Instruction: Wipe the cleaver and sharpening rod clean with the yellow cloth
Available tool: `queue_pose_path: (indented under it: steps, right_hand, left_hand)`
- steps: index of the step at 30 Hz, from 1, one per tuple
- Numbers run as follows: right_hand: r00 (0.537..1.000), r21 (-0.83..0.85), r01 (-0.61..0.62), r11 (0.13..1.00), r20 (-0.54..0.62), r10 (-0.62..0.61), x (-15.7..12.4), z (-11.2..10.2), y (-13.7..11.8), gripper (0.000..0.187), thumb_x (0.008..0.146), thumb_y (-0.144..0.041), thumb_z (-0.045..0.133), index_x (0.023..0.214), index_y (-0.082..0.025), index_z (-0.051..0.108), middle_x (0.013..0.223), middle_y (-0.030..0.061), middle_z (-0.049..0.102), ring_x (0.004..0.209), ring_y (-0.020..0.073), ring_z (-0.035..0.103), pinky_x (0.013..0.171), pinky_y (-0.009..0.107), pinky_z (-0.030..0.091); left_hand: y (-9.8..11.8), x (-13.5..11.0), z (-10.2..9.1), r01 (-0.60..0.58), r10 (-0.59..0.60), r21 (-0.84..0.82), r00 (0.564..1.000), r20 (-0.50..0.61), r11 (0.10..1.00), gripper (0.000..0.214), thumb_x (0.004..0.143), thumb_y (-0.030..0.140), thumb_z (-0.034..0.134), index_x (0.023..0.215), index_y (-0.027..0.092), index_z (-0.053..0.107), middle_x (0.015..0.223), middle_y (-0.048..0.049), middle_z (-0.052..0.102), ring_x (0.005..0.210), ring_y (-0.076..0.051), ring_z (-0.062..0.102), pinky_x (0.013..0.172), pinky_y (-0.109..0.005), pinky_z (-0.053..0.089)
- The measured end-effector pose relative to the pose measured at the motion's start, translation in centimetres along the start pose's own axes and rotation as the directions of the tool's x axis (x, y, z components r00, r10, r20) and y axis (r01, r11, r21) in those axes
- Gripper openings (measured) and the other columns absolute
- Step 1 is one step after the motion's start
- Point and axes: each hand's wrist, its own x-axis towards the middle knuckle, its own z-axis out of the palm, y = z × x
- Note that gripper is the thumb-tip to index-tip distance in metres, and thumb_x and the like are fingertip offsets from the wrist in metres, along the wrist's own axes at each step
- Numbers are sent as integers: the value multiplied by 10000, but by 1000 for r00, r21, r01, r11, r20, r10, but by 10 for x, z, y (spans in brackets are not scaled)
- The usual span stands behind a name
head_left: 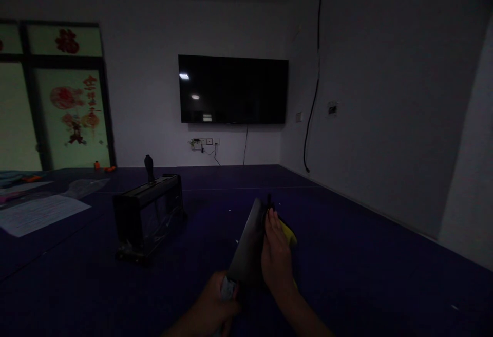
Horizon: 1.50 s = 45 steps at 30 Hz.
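Low in the middle of the head view, my left hand (213, 303) is wrapped round the pale grey handle of a broad-bladed kitchen knife (247, 252). The blade points up and away from me. On its right side, my right hand (276, 255) has its fingers pressed together over a yellow and dark cloth (288, 234). The fingers lie along the blade's right edge; the thumb is hidden. To the left stands a black knife block (129, 224) with clear sides, and one black handle (149, 167) sticks up from its top.
A dark blue tabletop (327, 260) reaches to the walls. Printed paper (44, 213) and a clear plastic bag (82, 188) lie at left, with small orange items (97, 165) farther back. A television (233, 89) hangs on the far wall; a black cable (318, 64) hangs at right.
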Motion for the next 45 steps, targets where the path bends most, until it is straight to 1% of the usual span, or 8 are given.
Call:
queue_pose_path:
  steps: [9, 13, 16, 20, 28, 32, 38, 45]
  right_hand:
    - [993, 41, -95, 995, -62, 97, -2, 0, 8, 511, 882, -119, 260, 1389, -156, 304, 1432, 132, 330, 1320, 252, 288, 1024, 538, 320]
    - [995, 13, -69, 998, -66, 70, 0, -3, 9, 522, 881, -109, 261, 1398, -174, 282, 1432, 122, 333, 1327, 249, 273, 1024, 546, 316]
    - [999, -3, -25, 1000, -47, 25, 2, -5, 6, 543, 876, -93, 261, 1410, -192, 247, 1443, 109, 315, 1331, 249, 261, 1026, 547, 316]
    - [999, -7, 31, 999, -41, -32, 4, -8, -1, 578, 870, -63, 261, 1424, -215, 189, 1456, 95, 292, 1333, 243, 256, 1040, 536, 310]
    - [998, -3, 58, 998, -32, -59, 9, -13, -10, 603, 868, -24, 230, 1426, -243, 166, 1456, 64, 299, 1335, 228, 253, 1054, 516, 303]
    - [998, 0, 49, 999, -24, -49, 7, -12, -9, 605, 865, -26, 231, 1425, -248, 170, 1464, 54, 280, 1335, 221, 255, 1059, 505, 300]
    - [1000, 21, 4, 1000, -17, -4, 2, -5, 0, 570, 867, -70, 249, 1419, -206, 210, 1452, 87, 302, 1326, 230, 279, 1049, 517, 305]
    - [999, 28, -34, 999, -13, 35, 1, 2, 13, 550, 859, -88, 257, 1400, -186, 279, 1415, 112, 368, 1314, 241, 305, 1025, 534, 325]
  left_hand:
    - [-3, 1, -2, -37, 38, 37, 998, -43, 999, 230, 517, 153, 622, 694, 180, 477, 541, 80, 454, 412, -46, 361, 402, -165, 294]
    - [5, -1, 1, -57, 64, 87, 995, -78, 995, 189, 487, 119, 619, 613, 168, 488, 535, 67, 440, 516, -69, 406, 479, -161, 317]
    - [13, -2, 6, -23, 28, 122, 999, -38, 992, 168, 477, 84, 561, 600, 162, 479, 517, 76, 391, 484, -54, 348, 434, -159, 258]
    - [20, -5, 10, 2, 8, 187, 999, -54, 982, 175, 475, 44, 495, 591, 169, 458, 510, 82, 366, 459, -47, 336, 408, -161, 221]
    - [25, -10, 12, -24, 24, 266, 1000, 1, 964, 156, 495, 42, 500, 576, 173, 472, 511, 78, 369, 458, -51, 323, 410, -171, 218]
    - [20, -7, 9, -45, 47, 221, 999, -1, 974, 161, 486, 45, 510, 570, 172, 459, 505, 79, 370, 463, -48, 324, 411, -160, 221]
    - [8, 0, 3, 30, -25, 118, 999, -46, 993, 179, 494, 85, 573, 608, 170, 465, 500, 83, 418, 415, -43, 348, 392, -159, 244]
    - [-14, 6, -3, -24, 22, -45, 998, -58, 999, 293, 509, 168, 664, 727, 180, 469, 533, 96, 464, 351, -33, 359, 352, -158, 266]
